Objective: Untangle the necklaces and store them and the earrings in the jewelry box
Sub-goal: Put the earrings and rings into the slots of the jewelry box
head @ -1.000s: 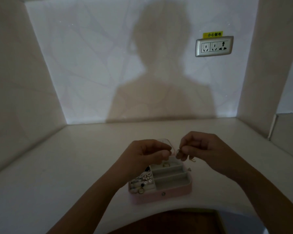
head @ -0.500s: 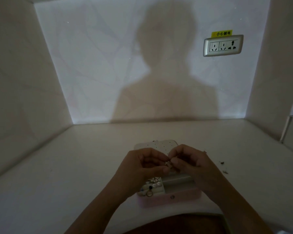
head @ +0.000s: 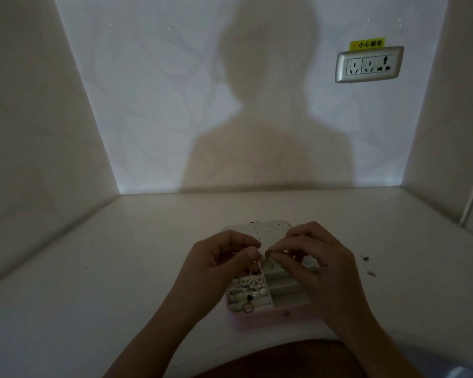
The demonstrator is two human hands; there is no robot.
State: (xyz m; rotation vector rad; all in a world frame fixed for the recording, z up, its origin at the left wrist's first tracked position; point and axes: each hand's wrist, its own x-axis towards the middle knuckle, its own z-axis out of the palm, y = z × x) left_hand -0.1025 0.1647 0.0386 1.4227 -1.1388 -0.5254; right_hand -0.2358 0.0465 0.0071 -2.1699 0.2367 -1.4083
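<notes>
Here, yellow label (head: pixel 367 44) above jewelry box (head: pixel 271 320) reads 小心触电.

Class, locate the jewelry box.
Head view, bottom centre: the jewelry box sits on the desk near its front edge, below the left hand and right hand.

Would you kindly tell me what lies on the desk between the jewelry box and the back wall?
Nothing: in the head view the desk is bare between the jewelry box and the back wall.

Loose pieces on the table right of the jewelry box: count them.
2: far piece right of the right hand, near piece just closer in. That hand may hide more.
</notes>
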